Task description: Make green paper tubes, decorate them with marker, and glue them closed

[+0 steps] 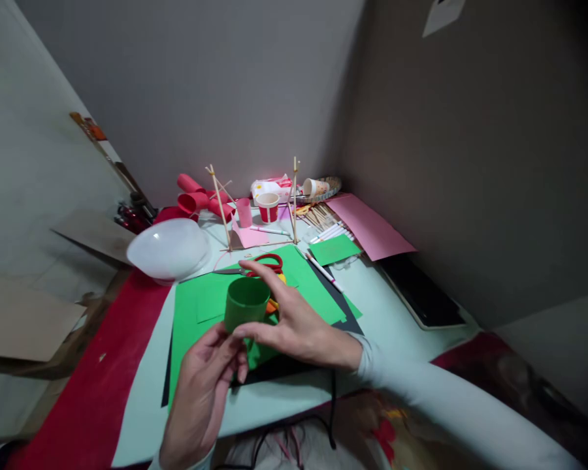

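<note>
A green paper tube (pixel 247 301), rolled like a small cup, stands upright in my two hands above the green paper sheets (pixel 318 294). My left hand (pixel 203 378) grips its lower left side with thumb and fingers. Curved round the right side, my right hand (pixel 294 320) has its thumb on the lower front and its index finger stretched past the far rim. Its other fingers are partly hidden. Just behind the tube lie red-handled scissors (pixel 269 264). An orange and yellow item (pixel 273 305) shows between tube and right palm.
A stick frame (pixel 220 205) stands behind, with a red paper cup (pixel 268 207) and pink tube (pixel 244 213) near it. Red tubes (pixel 192 201) lie back left beside a white bowl (pixel 169 251). Markers (pixel 323 271), pink paper (pixel 372 228) and a black tablet-like slab (pixel 424 294) are at right.
</note>
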